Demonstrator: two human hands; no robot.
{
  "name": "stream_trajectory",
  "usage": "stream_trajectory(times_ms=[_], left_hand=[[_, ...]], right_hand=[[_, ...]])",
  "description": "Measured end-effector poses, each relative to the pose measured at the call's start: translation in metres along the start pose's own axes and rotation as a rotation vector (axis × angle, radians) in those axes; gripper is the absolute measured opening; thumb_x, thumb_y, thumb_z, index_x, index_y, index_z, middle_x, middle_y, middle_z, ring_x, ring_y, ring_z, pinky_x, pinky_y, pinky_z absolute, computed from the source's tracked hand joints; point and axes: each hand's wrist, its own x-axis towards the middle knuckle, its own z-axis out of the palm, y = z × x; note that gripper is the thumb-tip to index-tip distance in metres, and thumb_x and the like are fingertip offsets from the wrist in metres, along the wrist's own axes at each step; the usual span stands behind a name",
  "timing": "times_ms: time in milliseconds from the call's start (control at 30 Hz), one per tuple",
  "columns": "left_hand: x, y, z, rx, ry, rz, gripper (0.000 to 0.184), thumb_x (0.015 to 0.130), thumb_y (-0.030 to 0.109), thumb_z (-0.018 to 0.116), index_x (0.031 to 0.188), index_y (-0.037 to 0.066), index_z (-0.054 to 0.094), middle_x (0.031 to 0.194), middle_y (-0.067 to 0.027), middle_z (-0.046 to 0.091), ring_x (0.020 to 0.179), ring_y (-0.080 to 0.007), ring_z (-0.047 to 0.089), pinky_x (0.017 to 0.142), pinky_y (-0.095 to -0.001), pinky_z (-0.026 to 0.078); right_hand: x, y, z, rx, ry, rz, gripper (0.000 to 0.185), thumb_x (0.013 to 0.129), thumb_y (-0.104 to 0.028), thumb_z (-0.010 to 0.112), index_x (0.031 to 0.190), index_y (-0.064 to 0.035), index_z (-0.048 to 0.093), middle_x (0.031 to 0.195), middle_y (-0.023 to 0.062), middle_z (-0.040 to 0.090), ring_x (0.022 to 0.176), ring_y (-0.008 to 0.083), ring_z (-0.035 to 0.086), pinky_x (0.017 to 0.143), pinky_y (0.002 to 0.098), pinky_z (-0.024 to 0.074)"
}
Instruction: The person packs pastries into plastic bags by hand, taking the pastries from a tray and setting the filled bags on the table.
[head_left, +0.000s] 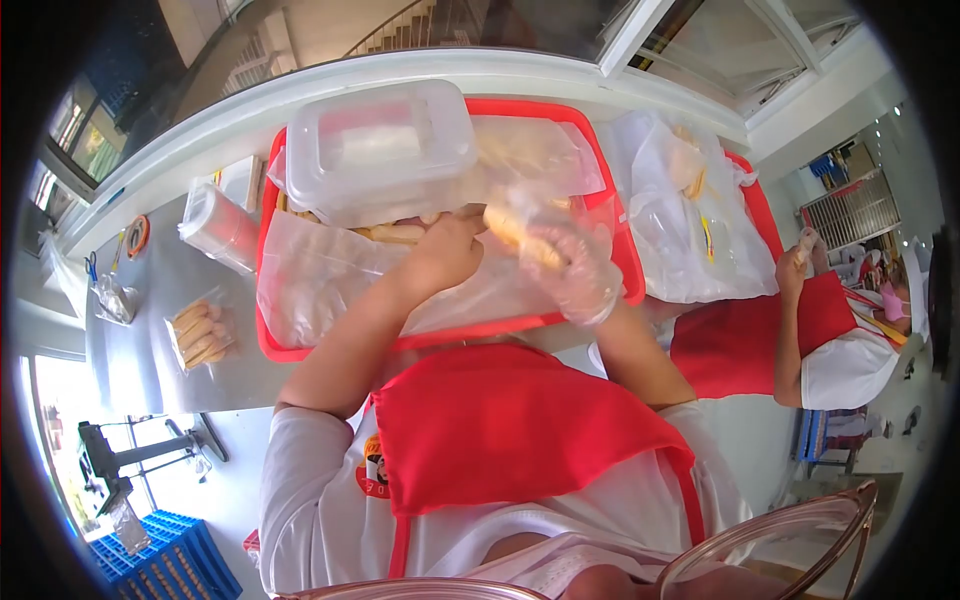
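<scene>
My right hand (pixel 575 265), in a clear plastic glove, holds pale yellow bread pieces (pixel 520 235) above the red tray (pixel 628 250). Close by on the left, my bare left hand (pixel 448 255) reaches into the tray, its fingertips beside the bread and hidden among the plastic. More long bread pieces (pixel 395 233) show between plastic sheets there. A translucent lidded box (pixel 380 150) rests over the tray's back left part. Clear plastic sheeting (pixel 310 290) covers the tray's front.
Left on the metal table (pixel 140 355) are a bag of bread sticks (pixel 202 332), a plastic container (pixel 220 228), a tape roll (pixel 137 236) and scissors (pixel 91 266). A second red tray (pixel 760 215) with plastic bags stands right. A co-worker in a red apron (pixel 735 345) is beyond.
</scene>
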Motion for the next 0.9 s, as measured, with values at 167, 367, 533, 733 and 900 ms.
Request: stream_trajectory(times_ms=[167,367,533,733,900], left_hand=[[-0.009,0.006,-0.008,-0.126,0.155,0.243,0.038,0.070,-0.005,0.042,0.106,-0.002,0.055,0.115,-0.0171,0.050,0.101,-0.0324,0.050,0.086,-0.0340,0.041],[-0.037,0.046,0.003,0.307,0.131,0.279,0.048,0.069,-0.006,0.045,0.116,-0.002,0.046,0.127,-0.0141,0.038,0.101,-0.0318,0.050,0.076,-0.0351,0.047],[-0.041,0.045,0.002,0.218,0.103,0.215,0.063,0.068,-0.007,0.046,0.128,-0.002,0.029,0.136,-0.0176,0.022,0.104,-0.0309,0.048,0.070,-0.0357,0.049],[-0.037,0.038,0.015,0.095,0.244,0.230,0.066,0.068,-0.006,0.046,0.131,-0.001,0.023,0.138,-0.0195,0.014,0.096,-0.0340,0.052,0.068,-0.0374,0.049],[-0.039,0.047,0.004,0.267,0.041,0.222,0.061,0.071,-0.001,0.049,0.128,-0.001,0.029,0.139,-0.0180,0.016,0.075,-0.0333,0.058,0.062,-0.0380,0.049]], right_hand=[[-0.006,-0.003,0.005,-0.457,-0.244,-0.293,0.038,0.074,-0.008,0.060,0.110,-0.0039,0.048,0.108,0.0094,0.051,0.091,0.0211,0.053,0.080,0.0299,0.0427],[0.003,0.005,0.017,-0.209,-0.341,0.295,0.041,0.080,-0.015,0.055,0.118,-0.0073,0.044,0.105,0.0117,0.053,0.098,0.0217,0.051,0.076,0.0358,0.0442],[0.005,0.007,0.028,1.050,0.144,0.654,0.038,0.081,-0.013,0.054,0.118,-0.0074,0.045,0.111,0.0075,0.050,0.099,0.0209,0.050,0.081,0.0340,0.0432],[-0.001,0.006,0.047,0.429,0.106,0.190,0.040,0.082,-0.008,0.050,0.120,-0.0055,0.042,0.115,0.0077,0.044,0.105,0.0205,0.045,0.086,0.0307,0.0390],[0.008,0.010,0.038,0.069,-0.143,0.035,0.046,0.079,-0.006,0.051,0.123,-0.0057,0.038,0.111,0.0106,0.046,0.102,0.0228,0.046,0.083,0.0298,0.0402]])
